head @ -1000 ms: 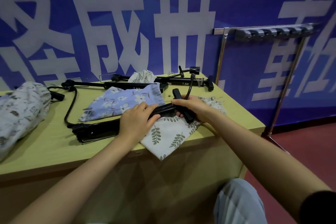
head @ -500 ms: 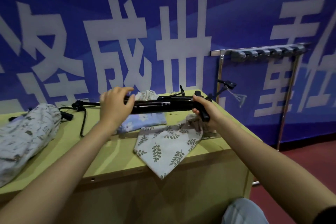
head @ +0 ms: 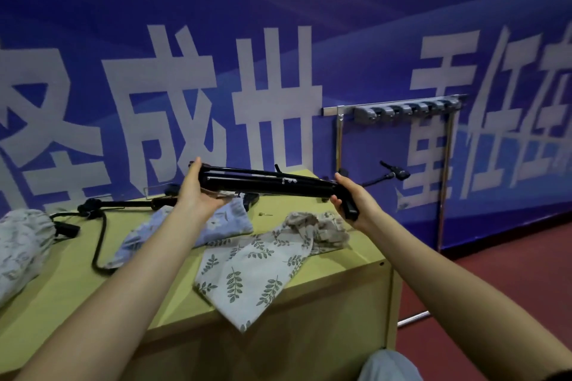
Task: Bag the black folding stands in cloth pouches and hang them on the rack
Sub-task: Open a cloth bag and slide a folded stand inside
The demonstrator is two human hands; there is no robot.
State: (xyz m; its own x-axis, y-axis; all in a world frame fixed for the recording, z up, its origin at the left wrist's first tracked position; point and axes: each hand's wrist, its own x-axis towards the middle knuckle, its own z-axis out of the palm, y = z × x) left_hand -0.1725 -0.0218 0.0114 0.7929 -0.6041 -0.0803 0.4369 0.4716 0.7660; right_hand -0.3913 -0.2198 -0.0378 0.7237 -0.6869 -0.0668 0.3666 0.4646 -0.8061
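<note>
Lifted higher since 0.5 s ago, the folded stand (head: 266, 183) is now held well above the table (head: 340, 275), roughly level, tilted slightly down to the right. Its left end is cupped from below by the left hand (head: 198, 192), fingers curled up round it. Its right end, at the black handle part, is gripped by the right hand (head: 356, 198), thumb on top. A thin arm w/ a small clamp (head: 394, 171) sticks out past the right hand.

Below the hands, a leaf-print pouch (head: 247, 272) is draped over the table's front edge, its bunched mouth near the right hand. A blue floral pouch (head: 185, 229) lies just left of it, partly hidden by the left forearm. Behind, a second stand (head: 123, 204) w/ a bent cable lies on the table. A filled pouch (head: 21, 241) sits at far left. The rack (head: 402, 108) w/ hooks stands at right, against the blue banner (head: 278, 25).
</note>
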